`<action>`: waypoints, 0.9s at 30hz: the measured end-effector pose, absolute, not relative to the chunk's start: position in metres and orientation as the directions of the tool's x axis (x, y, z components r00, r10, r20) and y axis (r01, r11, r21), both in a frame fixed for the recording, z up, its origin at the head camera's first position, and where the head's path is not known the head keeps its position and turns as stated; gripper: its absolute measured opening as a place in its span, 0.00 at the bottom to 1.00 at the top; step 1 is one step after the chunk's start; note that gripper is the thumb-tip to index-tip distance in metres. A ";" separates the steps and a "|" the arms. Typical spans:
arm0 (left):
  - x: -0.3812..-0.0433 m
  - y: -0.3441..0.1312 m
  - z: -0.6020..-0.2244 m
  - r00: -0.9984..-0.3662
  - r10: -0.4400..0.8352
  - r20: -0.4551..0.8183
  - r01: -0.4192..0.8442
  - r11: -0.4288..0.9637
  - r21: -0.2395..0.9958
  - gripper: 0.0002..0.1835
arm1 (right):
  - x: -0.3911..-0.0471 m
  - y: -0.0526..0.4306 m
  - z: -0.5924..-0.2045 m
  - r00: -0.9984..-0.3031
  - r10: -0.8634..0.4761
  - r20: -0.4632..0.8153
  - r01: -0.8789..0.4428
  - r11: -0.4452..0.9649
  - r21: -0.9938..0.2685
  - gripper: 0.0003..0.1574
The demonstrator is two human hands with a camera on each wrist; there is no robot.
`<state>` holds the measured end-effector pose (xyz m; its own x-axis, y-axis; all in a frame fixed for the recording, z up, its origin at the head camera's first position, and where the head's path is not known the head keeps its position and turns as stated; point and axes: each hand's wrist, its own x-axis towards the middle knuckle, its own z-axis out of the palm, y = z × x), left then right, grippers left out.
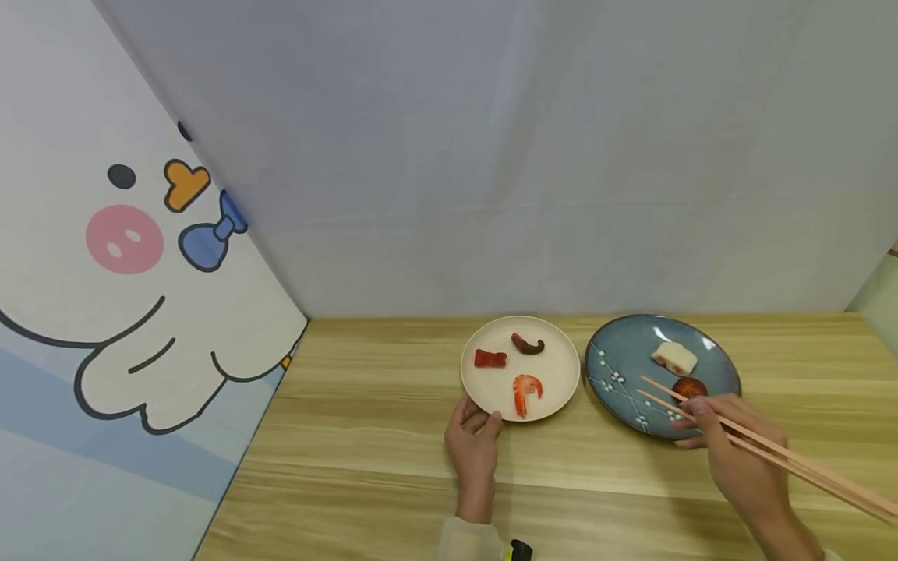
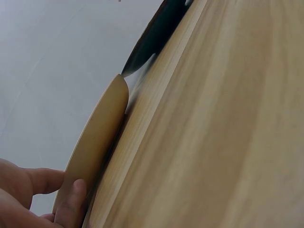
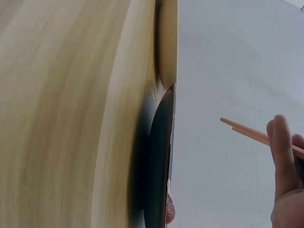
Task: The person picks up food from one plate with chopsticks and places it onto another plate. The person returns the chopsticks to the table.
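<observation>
My left hand (image 1: 475, 444) grips the near-left rim of a cream plate (image 1: 561, 382), thumb and fingers at its edge; the left wrist view shows the fingers around the plate's side. On that plate lie a shrimp (image 1: 525, 394), a red rectangular piece (image 1: 490, 358) and a dark curled piece (image 1: 528, 344) like a small tentacle. My right hand (image 1: 747, 452) holds a pair of wooden chopsticks (image 1: 779, 454) over a blue plate (image 1: 617, 405), tips slightly apart with nothing between them. A white block with browned edges (image 1: 675, 358) and a dark red round piece (image 1: 690, 389) rest on the blue plate.
Both plates stand side by side on a wood-grain table (image 1: 365, 436), near its back edge. Behind rises a pale grey cloth (image 1: 491, 171). At the left is a panel with a cartoon duck print (image 1: 105, 312).
</observation>
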<state>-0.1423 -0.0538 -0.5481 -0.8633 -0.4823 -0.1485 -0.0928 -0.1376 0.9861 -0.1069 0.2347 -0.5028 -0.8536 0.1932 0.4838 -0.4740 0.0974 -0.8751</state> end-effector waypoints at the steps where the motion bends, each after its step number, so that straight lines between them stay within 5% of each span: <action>1: -0.142 -0.054 -0.548 -0.863 -0.483 -0.147 -0.090 -0.139 0.986 0.33 | -0.107 0.233 -0.502 -0.857 0.195 0.476 -0.466 0.099 -0.879 0.09; 27: -0.141 -0.053 -0.548 -0.872 -0.471 -0.137 -0.073 -0.151 0.986 0.34 | -0.116 0.192 -0.504 -0.820 0.096 0.564 -0.564 0.026 -0.825 0.10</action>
<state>-0.1414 -0.0534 -0.5481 -0.8717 -0.4707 -0.1366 -0.0726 -0.1515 0.9858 -0.1160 0.1920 -0.5037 -0.8202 0.0960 0.5640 -0.5644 0.0257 -0.8251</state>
